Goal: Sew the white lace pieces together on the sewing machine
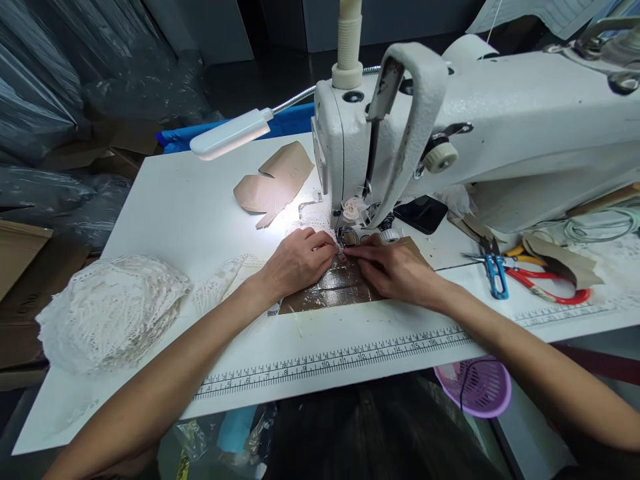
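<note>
1. So the white openwork lace trim (325,225) is right at the needle area of the white-painted metal sewing machine (525,113), just left of the foot.
2. Left hand (303,260): grip looks pinched on the lace edge, fingers bunched. Right hand (395,267): index finger stretched toward the foot, but I can't tell if that grip is pinching anything or just pressing down.
3. My take on doing this well: guide lightly, let the machine pull. Tugging would probably stretch those holes and make the edge wavy.
4. Those fingertips are super close to the foot, so I'd go slow and guide from the sides.
5. I'd also leave slack toward the round, layered white lace pile (115,313) on the white worktop (165,207), so nothing drags or snags.
6. Readable stuff: the black-printed ruler strip (345,360) along the front edge, with numbers like 10, 12 and 13. The brown paper pattern piece (295,170) has a faint mark I can't make out. No brand I can read on the machine.
</note>
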The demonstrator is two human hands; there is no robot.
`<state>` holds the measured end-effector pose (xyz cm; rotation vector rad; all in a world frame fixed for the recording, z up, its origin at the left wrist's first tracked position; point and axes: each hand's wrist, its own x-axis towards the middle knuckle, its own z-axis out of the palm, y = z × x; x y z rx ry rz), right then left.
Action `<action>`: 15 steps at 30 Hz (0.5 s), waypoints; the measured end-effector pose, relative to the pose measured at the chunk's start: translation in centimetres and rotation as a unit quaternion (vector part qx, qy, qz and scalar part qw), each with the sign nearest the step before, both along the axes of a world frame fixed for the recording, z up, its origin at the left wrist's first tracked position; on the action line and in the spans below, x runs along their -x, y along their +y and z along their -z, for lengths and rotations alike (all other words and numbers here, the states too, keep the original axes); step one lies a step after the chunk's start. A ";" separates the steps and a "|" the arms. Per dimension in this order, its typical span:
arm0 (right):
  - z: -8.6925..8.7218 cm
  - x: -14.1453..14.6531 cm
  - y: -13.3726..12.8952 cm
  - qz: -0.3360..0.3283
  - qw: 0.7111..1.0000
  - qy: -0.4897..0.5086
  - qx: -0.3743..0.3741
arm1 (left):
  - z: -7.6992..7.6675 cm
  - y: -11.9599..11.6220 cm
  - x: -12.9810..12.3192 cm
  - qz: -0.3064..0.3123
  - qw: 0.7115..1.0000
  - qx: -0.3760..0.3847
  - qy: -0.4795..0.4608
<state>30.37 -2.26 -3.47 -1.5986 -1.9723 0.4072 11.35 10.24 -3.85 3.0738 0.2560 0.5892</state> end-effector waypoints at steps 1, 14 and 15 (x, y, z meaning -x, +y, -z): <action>-0.3 -0.2 0.2 0.004 1.000 0.013 0.012 | 0.0 0.0 0.0 -0.003 1.000 -0.015 0.004; -0.8 -2.2 -1.1 0.007 1.000 0.015 -0.010 | -0.9 -0.1 1.2 0.074 0.996 0.037 -0.025; -1.3 -3.1 -1.8 0.019 0.999 0.012 -0.024 | -1.0 -0.1 1.4 0.090 0.995 0.045 -0.015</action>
